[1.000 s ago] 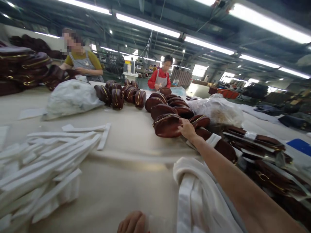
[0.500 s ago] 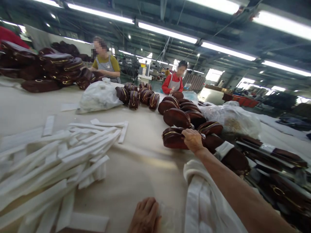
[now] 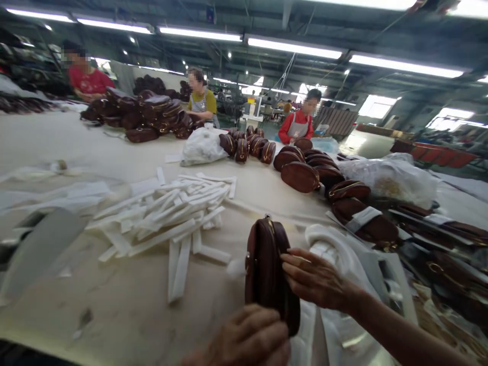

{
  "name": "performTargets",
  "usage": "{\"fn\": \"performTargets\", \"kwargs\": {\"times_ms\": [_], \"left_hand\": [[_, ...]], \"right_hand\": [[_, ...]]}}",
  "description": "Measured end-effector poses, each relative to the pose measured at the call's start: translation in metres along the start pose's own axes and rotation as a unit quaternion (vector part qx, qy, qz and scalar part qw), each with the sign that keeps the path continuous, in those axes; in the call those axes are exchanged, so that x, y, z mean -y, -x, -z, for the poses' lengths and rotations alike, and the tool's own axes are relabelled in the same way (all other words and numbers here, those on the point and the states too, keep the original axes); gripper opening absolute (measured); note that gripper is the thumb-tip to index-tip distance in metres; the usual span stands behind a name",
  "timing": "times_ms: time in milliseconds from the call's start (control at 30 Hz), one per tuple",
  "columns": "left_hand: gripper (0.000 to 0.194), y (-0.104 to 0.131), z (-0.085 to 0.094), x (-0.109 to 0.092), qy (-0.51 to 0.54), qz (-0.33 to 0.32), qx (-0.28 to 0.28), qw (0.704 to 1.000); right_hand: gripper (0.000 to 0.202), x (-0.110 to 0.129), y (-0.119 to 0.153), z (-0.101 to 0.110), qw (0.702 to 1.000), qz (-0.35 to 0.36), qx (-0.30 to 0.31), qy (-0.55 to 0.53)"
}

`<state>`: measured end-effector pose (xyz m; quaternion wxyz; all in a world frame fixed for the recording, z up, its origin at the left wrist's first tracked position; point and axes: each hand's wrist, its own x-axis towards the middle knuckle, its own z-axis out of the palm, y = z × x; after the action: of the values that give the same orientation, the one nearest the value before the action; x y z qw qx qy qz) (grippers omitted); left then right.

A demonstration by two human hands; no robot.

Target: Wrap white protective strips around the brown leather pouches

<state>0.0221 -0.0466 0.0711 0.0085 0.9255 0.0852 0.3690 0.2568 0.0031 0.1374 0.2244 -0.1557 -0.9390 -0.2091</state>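
Steadying a dark brown bag [image 3: 263, 264] between both hands, upright and close in front of the body, with zip and edges in easy sight, probably a stance chosen to get at both sides at once. Cannot tell, with the lower end hidden, whether resting on the worktop [image 3: 125, 310] or lifted just off it.

Bending the fingers of the left hand [image 3: 247, 338] low across the near side of the bag, likely to stop it tipping or sliding; too blurred to tell how firm the hold. Laying the fingers of the right hand [image 3: 316, 277] nearly straight along the other side, well spread from the palm and not wrapped round, more like a brace than a grip; cannot see the thumb.

To the left, a loose heap of white strips [image 3: 182, 269], within easy reach but well apart from the bag. Just right of the bag, rumpled white cloth [image 3: 335, 249], partly behind the right arm. Beyond, a line of similar bags [image 3: 300, 177], leaning close together, perhaps for mutual support and to save room. Farther right, another brown bag with a pale band [image 3: 364, 217] across it, lying near a clear plastic sack [image 3: 396, 178].
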Motion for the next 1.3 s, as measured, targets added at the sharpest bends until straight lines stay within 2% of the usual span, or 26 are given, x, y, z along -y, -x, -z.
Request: {"fn": "performTargets", "kwargs": {"times_ms": [67,133,233,333,433,500,667,800,867,967,1067,1167,1300], "left_hand": [[0.033,-0.009,0.026,0.011,-0.040,0.092,-0.011,0.995],[0.034,-0.013,0.033,0.025,-0.051,0.106,0.026,0.993],[0.028,-0.012,0.022,0.044,-0.042,0.085,0.082,0.992],[0.021,-0.009,0.008,0.053,-0.051,0.075,0.079,0.993],[0.018,-0.011,-0.001,0.049,-0.070,0.100,0.066,0.990],[0.017,-0.014,-0.004,0.039,-0.083,0.124,0.057,0.987],[0.016,-0.019,-0.003,0.005,-0.161,0.174,0.053,0.970],[0.012,-0.018,0.001,-0.004,-0.209,0.212,0.087,0.951],[0.009,-0.016,0.003,0.001,-0.204,0.217,0.094,0.950],[0.013,-0.013,0.007,0.013,-0.202,0.229,0.077,0.949],[0.017,-0.008,0.010,0.024,-0.180,0.250,0.070,0.949],[0.018,0.002,0.010,0.032,-0.121,0.242,0.081,0.959],[0.035,0.010,0.006,0.038,-0.115,0.227,0.043,0.966]], "right_hand": [[0.025,0.018,0.000,-0.006,1.000,0.015,-0.006,-0.012],[0.026,0.030,0.002,-0.012,1.000,0.024,-0.006,-0.010],[0.026,0.037,0.005,-0.010,1.000,0.018,0.014,-0.006],[0.027,0.043,0.004,0.007,0.998,-0.053,0.036,-0.019],[0.027,0.062,0.002,0.021,0.979,-0.187,0.043,-0.071],[0.025,0.080,0.000,0.021,0.960,-0.263,0.053,-0.084],[0.023,0.113,0.008,-0.008,0.946,-0.320,0.015,0.041],[0.026,0.112,0.017,-0.031,0.935,-0.351,-0.039,0.038],[0.024,0.106,0.020,-0.039,0.930,-0.362,-0.058,0.004],[0.020,0.096,0.020,-0.046,0.918,-0.388,-0.063,-0.048],[0.029,0.093,0.018,-0.049,0.905,-0.415,-0.069,-0.068],[0.038,0.095,0.015,-0.052,0.901,-0.429,-0.046,-0.033],[0.036,0.097,0.010,-0.055,0.892,-0.448,-0.023,0.046]]}}
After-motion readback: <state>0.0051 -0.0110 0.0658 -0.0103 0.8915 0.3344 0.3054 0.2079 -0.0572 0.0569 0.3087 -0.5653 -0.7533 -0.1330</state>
